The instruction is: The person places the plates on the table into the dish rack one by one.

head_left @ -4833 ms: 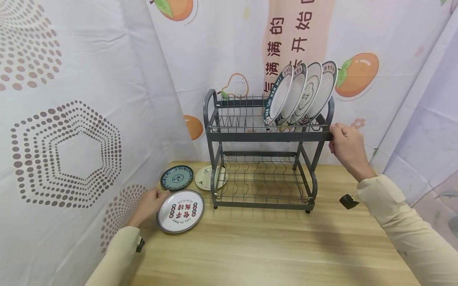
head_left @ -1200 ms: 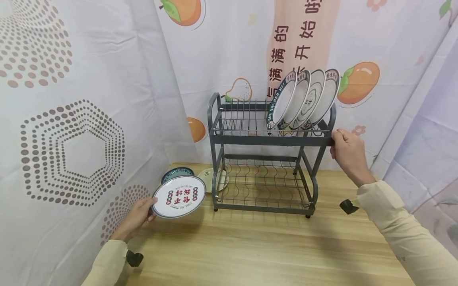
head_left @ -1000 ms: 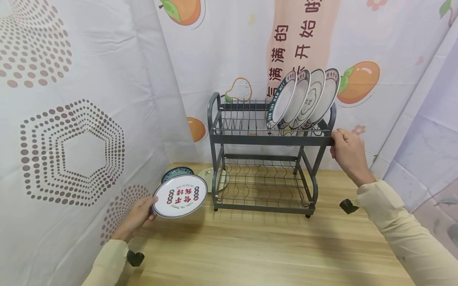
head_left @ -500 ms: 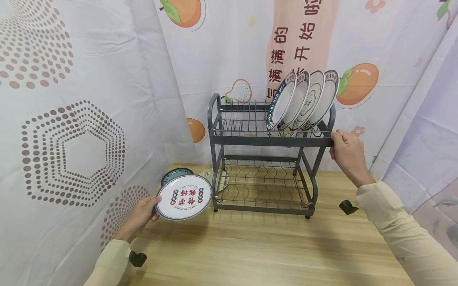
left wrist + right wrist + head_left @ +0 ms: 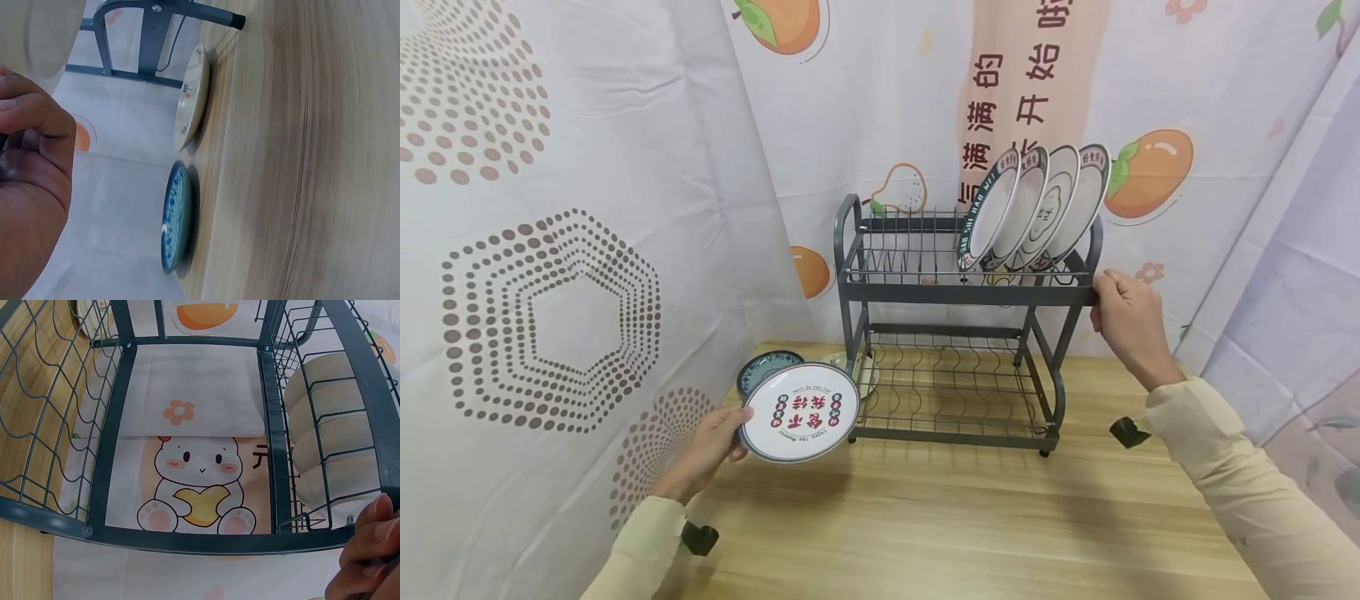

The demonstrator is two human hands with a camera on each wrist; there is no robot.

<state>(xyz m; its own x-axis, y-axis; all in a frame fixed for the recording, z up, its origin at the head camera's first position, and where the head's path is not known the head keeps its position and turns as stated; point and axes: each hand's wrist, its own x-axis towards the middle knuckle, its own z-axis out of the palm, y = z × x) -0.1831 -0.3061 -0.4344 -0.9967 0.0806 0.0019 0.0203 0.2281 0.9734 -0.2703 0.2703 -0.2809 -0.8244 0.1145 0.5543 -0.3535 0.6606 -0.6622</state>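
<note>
My left hand (image 5: 709, 450) pinches the left rim of a white plate (image 5: 801, 412) with red and green lettering and a dark edge. That plate is held above the table, tilted slightly, just left of the dish rack's front leg. In the left wrist view the left hand's (image 5: 37, 150) curled fingers meet the plate's pale underside (image 5: 37, 37). My right hand (image 5: 1129, 321) grips the upper right corner of the grey two-tier dish rack (image 5: 962, 293). Several white plates (image 5: 990, 212) with patterned rims lean upright in the right part of its top tier.
A blue patterned plate (image 5: 763, 367) lies on the wooden table (image 5: 955, 525) behind the held plate. Next to it is a cream plate (image 5: 192, 97), partly hidden in the head view. Printed curtains (image 5: 700, 167) hang behind and along the sides.
The lettered plate, on the table in the oldest frame, has been lifted by my left hand. Over the last second it moves right toward the rack. The right hand keeps its place.
</note>
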